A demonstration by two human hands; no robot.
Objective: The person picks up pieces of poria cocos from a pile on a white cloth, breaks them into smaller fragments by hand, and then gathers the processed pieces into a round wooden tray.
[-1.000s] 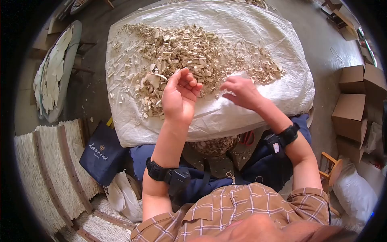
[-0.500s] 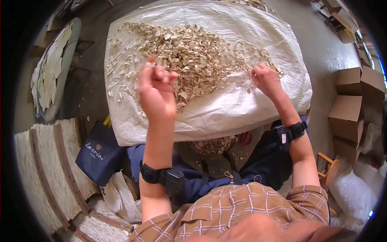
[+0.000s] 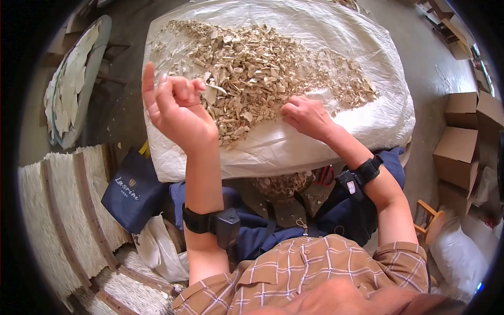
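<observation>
A heap of pale brown, dry flakes (image 3: 252, 68) lies on a table covered with a white woven sheet (image 3: 294, 152). My left hand (image 3: 176, 107) is raised over the left side of the heap, palm partly up, index finger stretched out and the other fingers curled. A thin pale flake shows beside its fingertips; whether they touch it is unclear. At the heap's lower right edge, my right hand (image 3: 307, 116) has its fingers pinched together against the flakes. What that pinch holds, if anything, is hidden.
Below the table stands a container of flakes (image 3: 283, 184), with red scissor-like handles (image 3: 325, 176) beside it. A dark blue bag (image 3: 128, 191) and ridged pale sheets (image 3: 65, 210) are at left. Cardboard boxes (image 3: 455, 144) and a wooden stool (image 3: 431, 223) stand at right.
My left hand has moved left, and its index finger now points away from the others. My right hand has shifted left along the heap's lower edge. The view has moved slightly.
</observation>
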